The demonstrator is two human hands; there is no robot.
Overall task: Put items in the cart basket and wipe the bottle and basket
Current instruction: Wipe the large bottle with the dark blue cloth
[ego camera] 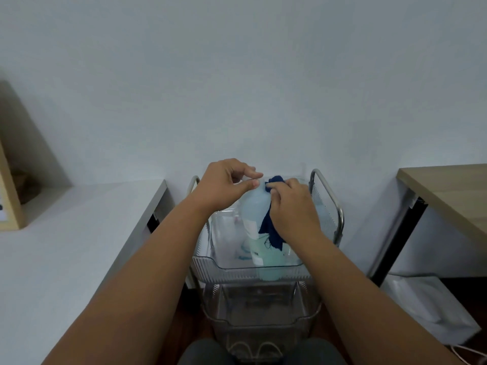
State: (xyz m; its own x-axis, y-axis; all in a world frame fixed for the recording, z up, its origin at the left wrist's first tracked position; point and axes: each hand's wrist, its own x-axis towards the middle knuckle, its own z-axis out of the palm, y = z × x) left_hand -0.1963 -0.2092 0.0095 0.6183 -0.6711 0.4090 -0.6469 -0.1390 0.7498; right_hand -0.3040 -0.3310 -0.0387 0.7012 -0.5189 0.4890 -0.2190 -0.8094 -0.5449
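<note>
A pale blue bottle (254, 209) stands upright in the clear top basket (237, 270) of a metal cart (333, 204). My left hand (224, 184) pinches the bottle's top between thumb and fingers. My right hand (292, 209) grips a dark blue cloth (271, 230) and holds it against the bottle's right side near the neck. The cloth hangs down into the basket. A light green item (268, 256) and some white items lie in the basket below the bottle, partly hidden.
A second clear basket (261, 306) sits on the cart's lower tier. A white desk (79, 233) with a wooden frame (10, 196) stands to the left. A wooden table (453, 191) is to the right, with a white bag (427, 306) under it. The wall is close behind.
</note>
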